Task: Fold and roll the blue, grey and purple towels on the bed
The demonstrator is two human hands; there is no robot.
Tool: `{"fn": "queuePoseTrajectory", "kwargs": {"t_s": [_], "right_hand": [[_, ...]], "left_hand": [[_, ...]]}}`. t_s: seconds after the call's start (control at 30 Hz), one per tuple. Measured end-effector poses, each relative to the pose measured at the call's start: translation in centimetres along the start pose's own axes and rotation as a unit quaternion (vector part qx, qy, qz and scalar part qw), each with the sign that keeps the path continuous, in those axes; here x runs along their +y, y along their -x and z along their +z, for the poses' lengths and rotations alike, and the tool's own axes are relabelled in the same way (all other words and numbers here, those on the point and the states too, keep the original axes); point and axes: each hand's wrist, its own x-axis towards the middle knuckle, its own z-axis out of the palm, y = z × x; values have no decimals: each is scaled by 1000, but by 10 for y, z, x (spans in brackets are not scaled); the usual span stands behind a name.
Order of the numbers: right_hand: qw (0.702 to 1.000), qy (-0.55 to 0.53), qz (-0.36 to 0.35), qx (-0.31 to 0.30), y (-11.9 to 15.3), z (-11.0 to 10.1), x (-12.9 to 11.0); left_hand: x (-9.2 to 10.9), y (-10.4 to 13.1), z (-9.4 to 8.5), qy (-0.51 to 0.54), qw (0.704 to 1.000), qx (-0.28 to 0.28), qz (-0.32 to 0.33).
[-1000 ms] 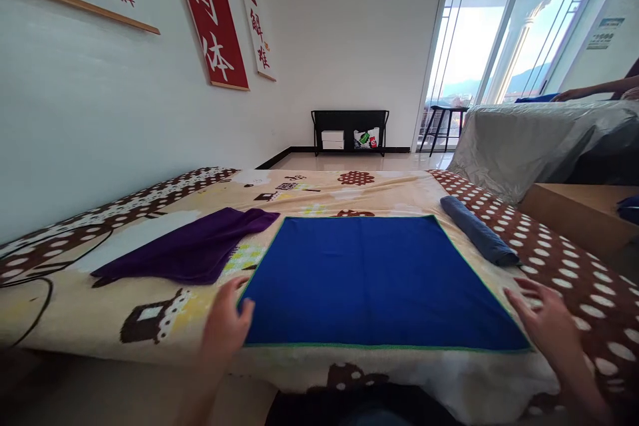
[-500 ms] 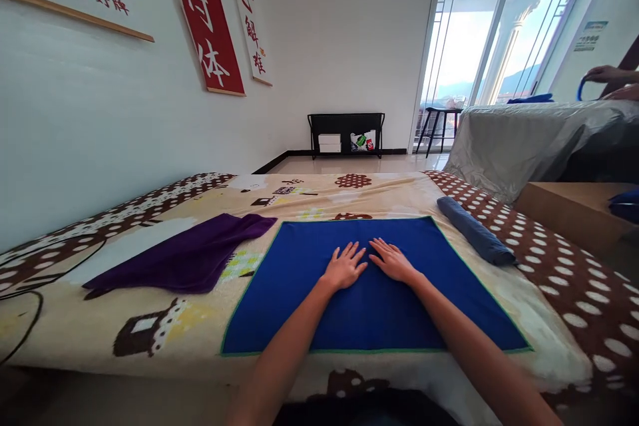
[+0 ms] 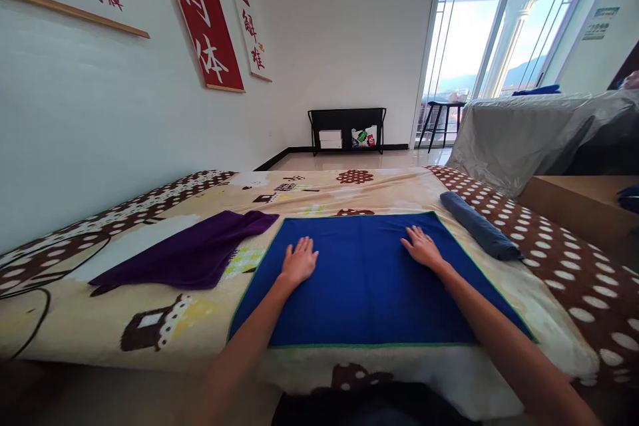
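A blue towel (image 3: 362, 286) with green edging lies spread flat on the patterned blanket in front of me. My left hand (image 3: 300, 259) rests palm down on its left part, fingers stretched out. On the right part lies my right hand (image 3: 421, 247), also flat with its fingers extended. Neither hand grips the cloth. Left of the towel is a crumpled purple cloth (image 3: 184, 249). To the right, a rolled grey-blue cloth (image 3: 479, 226) lies slantwise.
The beige and brown dotted blanket (image 3: 299, 194) covers the surface under the cloths. At the right stand a cardboard box (image 3: 579, 213) and a plastic-covered piece of furniture (image 3: 519, 133). A black rack (image 3: 347, 121) is against the far wall, with a stool (image 3: 442, 106) near the glass door.
My hands have slid apart over the towel, the left one to the left and the right one to the right. Another person's hands at the far right have mostly left the view.
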Motion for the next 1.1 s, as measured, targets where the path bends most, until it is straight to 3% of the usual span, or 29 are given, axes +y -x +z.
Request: {"fn": "queuePoseTrajectory", "kwargs": {"t_s": [0.1, 0.17, 0.27, 0.33, 0.4, 0.53, 0.63, 0.7, 0.77, 0.83, 0.9, 1.0, 1.1], "right_hand": [[989, -23, -140, -35, -17, 20, -61], [979, -32, -193, -47, -28, 31, -91], [974, -33, -219, -44, -43, 37, -103], [976, -29, -214, -36, -52, 35, -89], [981, -22, -190, -29, -62, 29, -63], [995, 5, -94, -16, -75, 10, 8], [1000, 23, -16, -6, -74, -8, 58], [999, 29, 28, 1, -71, -19, 80], [997, 32, 65, 7, -70, -26, 87], [995, 32, 88, 20, -73, -27, 75], [996, 29, 78, 38, -80, -19, 44], [999, 18, -21, 40, -89, 5, -25], [989, 5, -149, 6, -93, 32, -85]], "left_hand": [[61, -23, 7, 18, 990, -29, 140], [93, -40, 12, 27, 982, -38, 185], [108, -64, 18, 32, 980, -43, 191], [95, -78, 19, 31, 983, -43, 177], [67, -91, 16, 29, 988, -40, 149], [-11, -107, 5, 19, 998, -34, 57], [-66, -107, -4, 8, 999, -28, -21], [-87, -104, -8, 3, 998, -25, -55], [-91, -102, -12, 0, 997, -22, -74], [-77, -103, -13, -2, 997, -18, -76], [-45, -108, -11, 3, 999, -16, -51], [21, -121, -2, 26, 998, -29, 39], [82, -132, 13, 50, 992, -36, 112]]}}
